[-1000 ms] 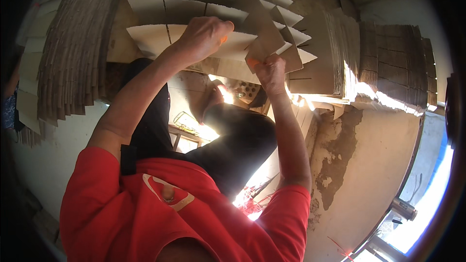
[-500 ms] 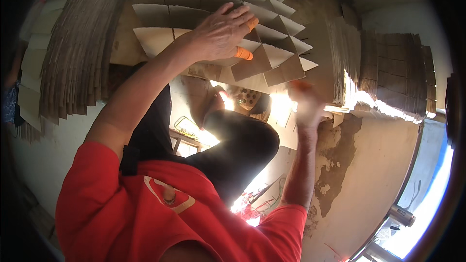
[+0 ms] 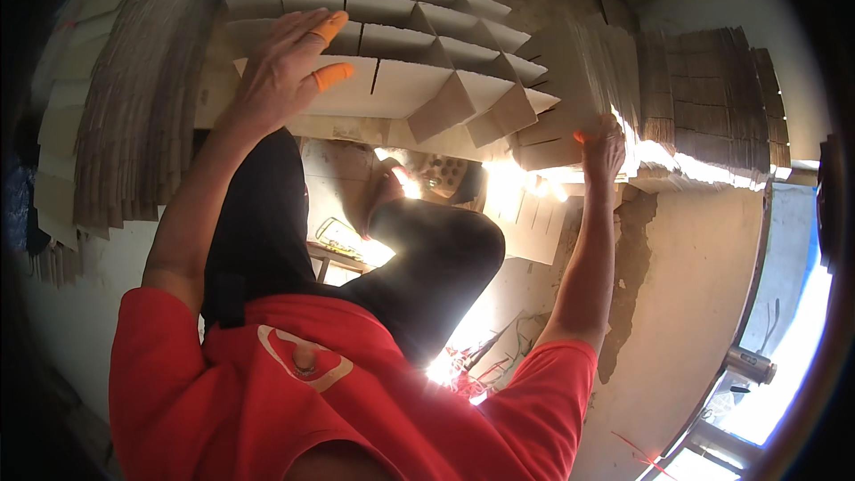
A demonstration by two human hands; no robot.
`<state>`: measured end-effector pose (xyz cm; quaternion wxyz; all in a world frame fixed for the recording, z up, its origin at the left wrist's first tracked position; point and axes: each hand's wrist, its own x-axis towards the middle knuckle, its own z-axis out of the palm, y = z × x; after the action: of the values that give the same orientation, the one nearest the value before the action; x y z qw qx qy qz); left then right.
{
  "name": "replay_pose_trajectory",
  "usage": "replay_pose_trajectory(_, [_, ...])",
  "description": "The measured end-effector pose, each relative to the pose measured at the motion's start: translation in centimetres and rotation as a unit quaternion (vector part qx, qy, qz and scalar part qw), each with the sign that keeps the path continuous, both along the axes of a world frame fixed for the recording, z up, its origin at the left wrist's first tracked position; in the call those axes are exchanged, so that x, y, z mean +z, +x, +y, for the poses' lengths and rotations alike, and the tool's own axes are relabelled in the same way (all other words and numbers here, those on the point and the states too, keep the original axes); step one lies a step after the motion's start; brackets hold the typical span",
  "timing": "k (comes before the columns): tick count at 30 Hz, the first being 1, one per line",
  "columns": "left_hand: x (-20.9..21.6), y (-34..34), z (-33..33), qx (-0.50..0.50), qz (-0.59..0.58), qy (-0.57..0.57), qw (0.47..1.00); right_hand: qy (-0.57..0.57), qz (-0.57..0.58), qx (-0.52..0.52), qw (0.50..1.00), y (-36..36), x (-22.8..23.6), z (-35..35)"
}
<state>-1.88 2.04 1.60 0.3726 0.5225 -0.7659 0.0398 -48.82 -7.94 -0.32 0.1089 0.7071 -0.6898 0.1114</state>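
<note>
A grid of slotted cardboard dividers (image 3: 423, 58) stands on the work surface ahead of me, its strips crossing each other at an angle. My left hand (image 3: 289, 71) is at the grid's near left side, beside the front slotted strip. Its fingers are stretched out and the thumb is apart; orange finger covers sit on thumb and index finger. On the right, my right hand (image 3: 605, 151) closes on the near edge of a cardboard sheet at the stack of sheets (image 3: 595, 71). An orange cover shows on its thumb; its other fingertips are partly hidden by glare.
Tall cardboard stacks stand at the left (image 3: 142, 98) and at the far right (image 3: 712, 102). Under the surface, near my knee, are a small stool (image 3: 334, 258) and a holed tray (image 3: 445, 176). Red strings (image 3: 459, 374) lie on the floor, and a stained wall (image 3: 686, 276) bounds the right.
My left hand has moved left off the middle of the grid to its left side. My right hand has gone up and right to the stack. The view has shifted slightly.
</note>
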Motion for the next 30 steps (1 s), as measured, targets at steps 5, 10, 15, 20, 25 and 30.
replay_pose_trajectory(5, [-0.6,2.1,1.2,0.021,-0.007,-0.008,1.000,-0.010,-0.107,-0.052,0.993,1.9,3.1,-0.3])
replay_pose_trajectory(10, [-1.0,1.9,1.1,0.007,0.031,-0.015,0.999,-0.089,-0.167,-0.032,0.981,1.8,4.2,0.0])
replay_pose_trajectory(15, [-1.0,1.6,0.8,-0.003,0.034,-0.009,0.999,-0.260,-0.263,0.048,0.928,6.3,9.4,1.1])
replay_pose_trajectory(20, [-3.1,2.1,-0.3,-0.013,0.033,0.013,0.999,-0.151,-0.381,0.128,0.903,15.2,14.6,4.1])
replay_pose_trajectory(25, [-4.3,2.0,-0.7,-0.042,0.099,0.043,0.993,0.022,-0.559,0.256,0.789,21.3,13.8,5.2])
replay_pose_trajectory(30, [-4.1,1.9,-0.5,-0.053,0.109,0.057,0.991,0.076,-0.549,0.255,0.792,23.9,12.4,4.8])
